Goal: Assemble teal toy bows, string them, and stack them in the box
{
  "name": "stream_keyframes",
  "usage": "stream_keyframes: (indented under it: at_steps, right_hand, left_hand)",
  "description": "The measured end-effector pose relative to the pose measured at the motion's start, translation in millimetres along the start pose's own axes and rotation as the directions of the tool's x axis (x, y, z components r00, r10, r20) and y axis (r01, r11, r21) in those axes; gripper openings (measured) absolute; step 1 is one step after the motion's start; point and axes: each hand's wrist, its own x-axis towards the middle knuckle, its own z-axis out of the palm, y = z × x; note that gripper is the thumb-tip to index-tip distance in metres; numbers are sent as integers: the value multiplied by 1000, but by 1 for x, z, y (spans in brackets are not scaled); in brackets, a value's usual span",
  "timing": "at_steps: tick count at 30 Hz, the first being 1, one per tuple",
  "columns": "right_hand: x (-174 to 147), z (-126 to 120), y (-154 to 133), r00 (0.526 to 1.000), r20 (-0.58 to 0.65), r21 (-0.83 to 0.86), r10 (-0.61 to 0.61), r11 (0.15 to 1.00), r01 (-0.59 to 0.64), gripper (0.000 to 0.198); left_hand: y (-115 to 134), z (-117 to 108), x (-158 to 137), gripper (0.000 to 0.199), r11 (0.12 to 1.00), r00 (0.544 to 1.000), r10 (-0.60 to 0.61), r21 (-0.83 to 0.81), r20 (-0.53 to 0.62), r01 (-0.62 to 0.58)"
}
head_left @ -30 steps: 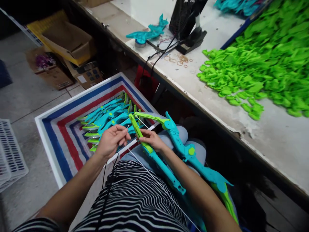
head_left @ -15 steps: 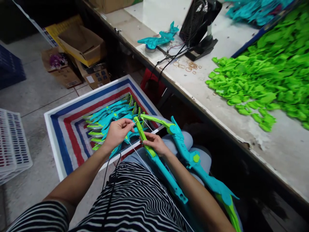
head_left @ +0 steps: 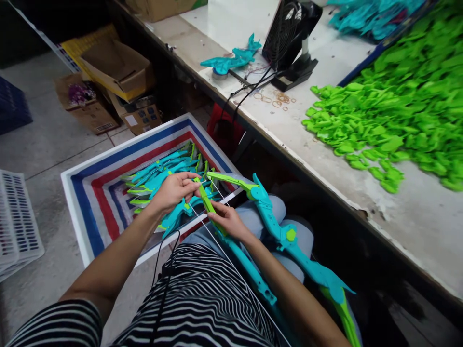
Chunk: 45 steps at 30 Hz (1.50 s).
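Note:
My right hand (head_left: 231, 220) is wrapped round a toy bow limb, whose green end (head_left: 205, 196) points up and away from me. Its teal part (head_left: 249, 265) runs back under my forearm. At the green tip, my left hand (head_left: 174, 191) is closed in a pinch on a thin white string (head_left: 224, 254); the fingers hide the exact contact. The string slants down across the striped shirt. Beside the right hand, a teal toy bow (head_left: 273, 219) with green ends rests across my legs. A second white string hangs from its upper tip.
A striped-lined tray (head_left: 81, 207) in front holds several teal and green bows (head_left: 159, 178). On the workbench (head_left: 289, 125) to the right are a heap of green parts (head_left: 394, 115), a black fan (head_left: 284, 36) and rubber bands (head_left: 280, 100). Cardboard boxes (head_left: 119, 67) and a white basket (head_left: 20, 212) stand left.
The green tip and both hands have shifted slightly left in the picture. My left fingers now cover more of the tip. The whole view has moved a little.

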Motion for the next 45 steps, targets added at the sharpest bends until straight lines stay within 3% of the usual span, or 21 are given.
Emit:
stream_keyframes:
  at_steps: [3,6,9,13,16,18,20,21,23,24,25,26,29,32,36,38,42,45]
  right_hand:
    - [3,2,-27,951,-131,-369,-281,904,216,35]
    - [20,-2,-58,858,-182,-528,-481,783,328,26]
    - [39,-7,-74,832,-151,-537,-534,751,384,15]
    - [46,-5,-77,794,-96,-595,-600,674,437,16]
    - [48,-15,-75,764,-90,-686,-639,596,418,18]
    - [53,-37,-74,736,-156,-734,-659,575,360,19]
    - [60,-68,-74,657,-317,-760,-684,597,255,20]
    - [62,-83,-75,589,-422,-754,-689,627,194,20]
    - [60,-100,-80,433,-594,-708,-678,696,119,19]
    - [57,-100,-82,388,-635,-686,-669,718,116,19]
    - [52,-93,-85,384,-636,-679,-670,722,135,18]
    - [46,-81,-87,416,-599,-686,-684,707,174,18]
    - [28,-30,-87,552,-364,-723,-750,601,340,15]
    - [22,3,-80,601,-277,-704,-750,584,404,12]
    - [28,5,-74,639,-346,-625,-687,676,389,12]
    - [31,1,-76,654,-382,-567,-654,724,393,13]
    - [34,-2,-83,665,-491,-438,-563,819,370,14]
    - [37,-4,-88,658,-549,-358,-516,856,372,13]
  left_hand:
    - [0,-1,0,42,999,1000,-16,-32,14,17]
    - [2,0,-2,41,999,999,-1,-41,34,3]
    - [3,2,-3,41,999,999,13,-35,53,-11]
    - [6,2,-1,43,1000,998,4,25,59,-6]
    - [4,6,2,34,969,999,26,244,37,-34]
    - [1,11,3,21,869,984,177,474,-22,-145]
    - [-4,19,3,8,723,920,388,635,-46,-273]
    - [-6,23,3,6,666,884,467,667,-22,-335]
    - [-8,32,4,14,623,850,521,646,78,-442]
    - [-7,35,5,16,633,850,511,613,127,-473]
    - [-5,39,7,16,667,863,480,573,159,-476]
    - [-2,41,11,15,726,887,432,521,163,-450]
    - [11,45,22,25,934,971,231,267,59,-239]
    - [25,45,27,30,979,983,162,140,-87,-149]
    - [36,46,18,18,906,941,304,349,-149,-238]
    - [37,49,13,16,922,941,300,302,-159,-243]
    - [35,53,9,25,997,983,77,11,-168,-77]
    - [35,53,10,30,998,996,-32,-56,-84,28]
